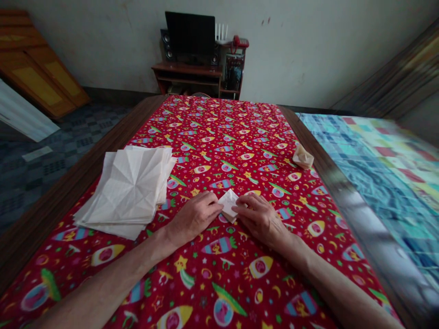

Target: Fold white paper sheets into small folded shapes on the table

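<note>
A small white piece of folded paper point(228, 204) lies on the red patterned cloth point(226, 151), one corner pointing away from me. My left hand point(199, 211) pinches its left corner, fingers pressed together. On the other side, my right hand point(259, 214) has its fingertips closed on the paper's right corner. The fingers partly cover both side corners. To the left rests a stack of creased white paper sheets point(132, 187), the top one marked with folds that radiate from its middle. Toward the right edge of the cloth sits a folded paper shape point(303, 157), apart from both hands.
Dark wooden edges point(317, 151) border the cloth. Right of it is a blue patchwork bedspread point(373, 183). Against the far wall stands a desk point(188, 68) with a monitor point(190, 39), speakers and a red telephone point(240, 42). A wooden cabinet point(41, 64) is at the far left.
</note>
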Demonstrator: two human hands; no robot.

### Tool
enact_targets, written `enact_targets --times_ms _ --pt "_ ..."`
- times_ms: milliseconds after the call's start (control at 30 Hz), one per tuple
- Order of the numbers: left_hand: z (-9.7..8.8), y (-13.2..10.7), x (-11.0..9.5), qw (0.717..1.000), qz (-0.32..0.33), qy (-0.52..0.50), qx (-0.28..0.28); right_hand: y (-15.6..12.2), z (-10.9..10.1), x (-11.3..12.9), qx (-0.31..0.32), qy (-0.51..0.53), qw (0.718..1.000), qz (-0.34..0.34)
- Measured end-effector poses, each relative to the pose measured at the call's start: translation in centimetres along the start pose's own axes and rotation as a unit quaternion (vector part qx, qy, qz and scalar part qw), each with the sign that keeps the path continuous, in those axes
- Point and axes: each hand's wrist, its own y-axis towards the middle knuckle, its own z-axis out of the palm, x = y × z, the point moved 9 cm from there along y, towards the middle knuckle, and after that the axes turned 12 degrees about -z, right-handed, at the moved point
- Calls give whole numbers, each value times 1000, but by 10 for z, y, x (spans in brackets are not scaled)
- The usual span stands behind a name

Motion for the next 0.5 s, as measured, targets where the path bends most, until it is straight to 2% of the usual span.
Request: enact_targets --times_ms 100,200,367,500 --pt "0 3 10 997 -49 -62 -22 -2 -1 -10 -35 68 996 54" --pt "3 6 19 993 -94 -72 -23 -4 1 -19 -52 96 989 102" --pt "6 8 22 992 -129 -12 -2 -7 4 -29 -29 36 985 169" --pt "6 9 21 988 -144 51 -3 -4 4 -31 4 -37 983 181"
